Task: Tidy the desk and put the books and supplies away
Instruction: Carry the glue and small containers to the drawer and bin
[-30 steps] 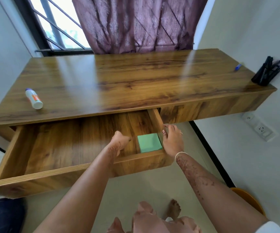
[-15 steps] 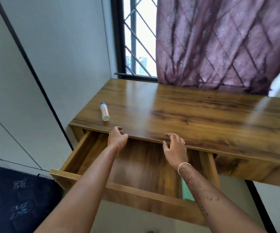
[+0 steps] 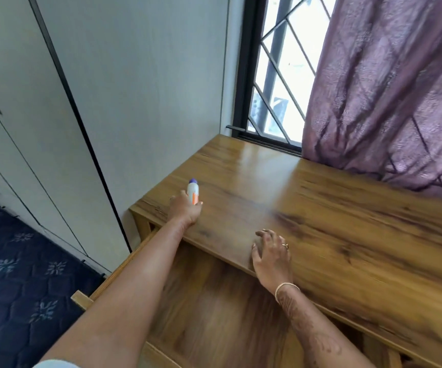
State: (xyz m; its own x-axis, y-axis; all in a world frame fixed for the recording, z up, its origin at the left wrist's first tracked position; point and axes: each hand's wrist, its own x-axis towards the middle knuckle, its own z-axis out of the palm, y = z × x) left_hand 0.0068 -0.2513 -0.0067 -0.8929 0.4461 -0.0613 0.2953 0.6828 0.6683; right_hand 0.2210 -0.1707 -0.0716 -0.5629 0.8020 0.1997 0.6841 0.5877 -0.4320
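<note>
A white glue stick (image 3: 193,193) with a purple cap and an orange label lies near the left end of the wooden desk (image 3: 347,229). My left hand (image 3: 185,212) is stretched out to it, with fingers on one side of its lower end and the thumb on the other. My right hand (image 3: 271,254) rests on the desk top at its front edge, fingers spread and lightly bent, holding nothing. Below both arms the desk drawer (image 3: 214,314) stands pulled out; the part of its wooden bottom that shows is bare.
A pale wardrobe (image 3: 42,115) stands against the desk's left end. Behind the desk are a barred window (image 3: 275,83) and a purple curtain (image 3: 389,96). A dark blue quilted mattress (image 3: 15,288) lies at lower left, beside the drawer's front corner (image 3: 81,300).
My view has swung left. My left hand went from the drawer edge up onto the desk to the glue stick. My right hand moved from the edge onto the desk top.
</note>
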